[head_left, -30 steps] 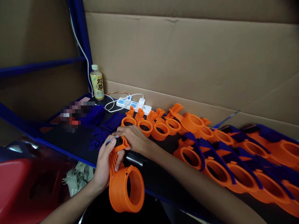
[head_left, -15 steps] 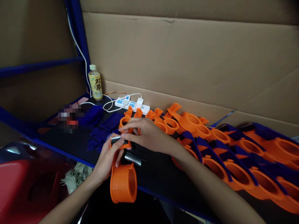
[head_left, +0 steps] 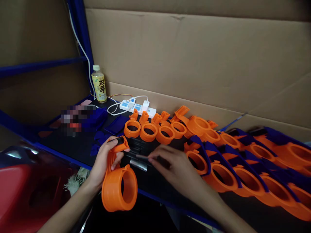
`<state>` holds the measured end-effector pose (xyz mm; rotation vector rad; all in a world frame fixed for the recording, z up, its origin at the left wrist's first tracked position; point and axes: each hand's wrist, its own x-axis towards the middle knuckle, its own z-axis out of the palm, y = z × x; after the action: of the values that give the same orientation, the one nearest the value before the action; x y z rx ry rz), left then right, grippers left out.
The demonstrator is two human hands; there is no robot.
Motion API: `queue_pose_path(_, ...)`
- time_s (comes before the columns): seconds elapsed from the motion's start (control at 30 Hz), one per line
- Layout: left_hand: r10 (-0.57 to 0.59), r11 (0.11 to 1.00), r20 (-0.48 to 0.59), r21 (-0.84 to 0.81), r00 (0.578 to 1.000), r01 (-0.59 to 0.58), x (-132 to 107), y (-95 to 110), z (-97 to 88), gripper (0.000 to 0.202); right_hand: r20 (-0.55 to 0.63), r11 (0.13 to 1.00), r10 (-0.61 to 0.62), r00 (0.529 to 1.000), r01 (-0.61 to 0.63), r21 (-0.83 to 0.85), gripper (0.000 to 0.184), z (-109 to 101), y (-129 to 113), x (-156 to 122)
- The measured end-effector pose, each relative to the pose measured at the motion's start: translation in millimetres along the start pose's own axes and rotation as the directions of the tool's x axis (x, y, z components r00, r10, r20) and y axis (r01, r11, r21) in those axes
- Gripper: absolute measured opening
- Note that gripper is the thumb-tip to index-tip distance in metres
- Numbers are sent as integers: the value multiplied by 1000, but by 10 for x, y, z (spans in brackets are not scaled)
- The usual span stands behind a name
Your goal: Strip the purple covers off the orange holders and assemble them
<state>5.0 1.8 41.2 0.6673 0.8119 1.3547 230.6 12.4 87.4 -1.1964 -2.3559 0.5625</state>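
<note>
My left hand (head_left: 103, 161) is wrapped round the arm of an orange plastic tape dispenser (head_left: 119, 191), its wide ring hanging down below my fingers. At the dispenser's upper end, a black piece (head_left: 120, 140) sits by my thumb. My right hand (head_left: 170, 163) is over the black tabletop, thumb and fingertips pinched on a thin dark strip (head_left: 143, 156). Just beyond and beneath those fingertips lie several black strips (head_left: 136, 145) and a shiny silver piece (head_left: 138, 165). The right hand is apart from the dispenser.
Several orange dispensers (head_left: 132, 128) stand in a row behind my hands. On the right are more with blue parts (head_left: 223, 176). Blue pieces (head_left: 115, 125) lie at left. A power strip (head_left: 150, 112) and a drink bottle (head_left: 99, 84) stand by the cardboard wall (head_left: 194, 55).
My right hand has left the dispenser's top and moved right and down to the black strips. The dispenser has tilted and shifted slightly left; its white toothed edge no longer shows.
</note>
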Motion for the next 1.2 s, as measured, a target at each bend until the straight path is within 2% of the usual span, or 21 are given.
queue_pose_path(0.1,-6,1000,1,-26,1000,6,8,25,-21,16,14,995,-8,1000,9,-100,16,270,70,-205)
queue_pose_path(0.23,-5,1000,36,-12,999,5,20,6,-23,15,-23,970,-46,999,39,-239,20,544,117,-297)
queue_pose_path(0.37,-7,1000,49,-21,999,8,11,-17,-19,15,-36,946,-75,997,59,-319,23,663,130,-269)
queue_pose_path(0.5,-25,1000,46,-11,999,25,5,-33,-20,16,-11,944,-65,998,58,-325,25,707,135,-250)
queue_pose_path(0.63,-39,999,48,12,998,38,16,-47,-19,16,-31,973,-54,998,46,-225,23,617,96,-241)
queue_pose_path(0.77,-74,995,67,67,995,70,20,-72,13,16,-224,998,-57,973,55,-15,21,351,-22,-150)
queue_pose_path(0.83,-84,989,91,133,992,71,10,-100,33,17,-284,997,-74,956,77,-2,27,233,-92,-67)
queue_pose_path(0.93,-103,969,135,237,985,69,-13,-159,45,20,-215,988,-146,966,132,-78,35,165,-171,71)
queue_pose_path(1.07,-109,948,156,313,982,55,-26,-207,28,24,-104,980,-178,979,166,-113,23,188,-186,184)
queue_pose_path(1.2,-102,960,101,271,990,71,-2,-158,20,26,-167,983,-177,970,167,-71,21,130,-99,182)
